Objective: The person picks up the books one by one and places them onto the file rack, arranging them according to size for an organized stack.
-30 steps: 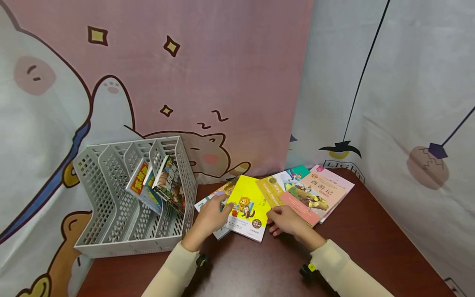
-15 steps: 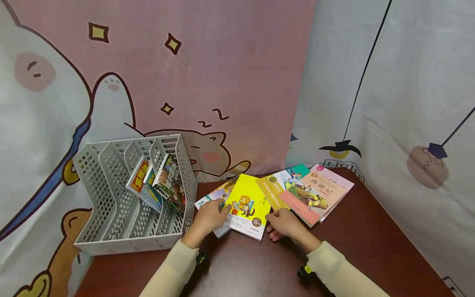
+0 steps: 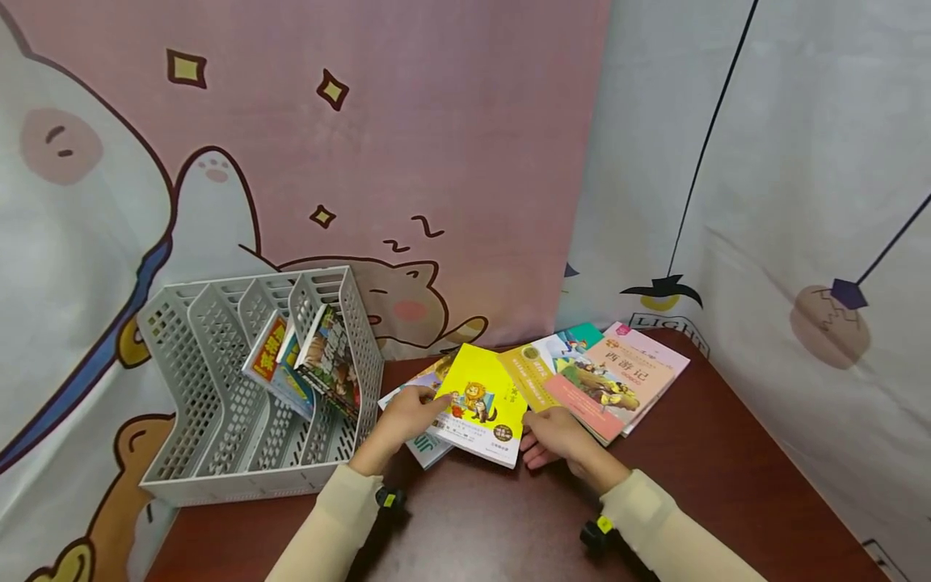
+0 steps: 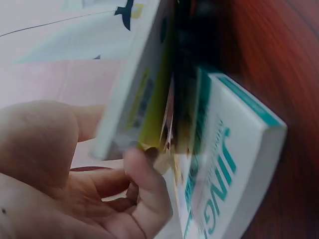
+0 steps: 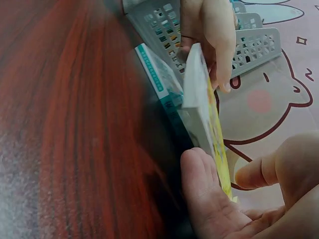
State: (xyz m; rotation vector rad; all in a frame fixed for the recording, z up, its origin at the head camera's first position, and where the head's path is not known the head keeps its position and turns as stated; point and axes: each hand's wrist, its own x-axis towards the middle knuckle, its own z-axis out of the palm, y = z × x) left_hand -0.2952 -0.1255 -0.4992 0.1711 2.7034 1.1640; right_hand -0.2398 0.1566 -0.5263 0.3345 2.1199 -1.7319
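A yellow picture book (image 3: 476, 408) with a lion on its cover is lifted at its near edge, tilted above the books under it. My left hand (image 3: 404, 419) pinches its left edge, thumb on the cover and fingers below, as the left wrist view shows. At the right edge my right hand (image 3: 563, 440) holds the book, its fingers (image 5: 199, 174) underneath and thumb on the cover side. Below lies a thick white book (image 4: 237, 154) with teal letters, partly covered. A gold-covered book (image 3: 534, 378) lies beside the right hand.
A grey slotted file rack (image 3: 247, 487) stands at the left, several books (image 3: 330, 364) leaning in its right compartments. More books, among them a pink-orange one (image 3: 614, 384), overlap at the back right of the brown table (image 3: 480, 533). A printed cloth (image 3: 451, 145) hangs behind.
The yellow book's near edge has risen off the book beneath, uncovering more of the white one. My left fingers have gone under its left edge; my right fingers have slid under the right.
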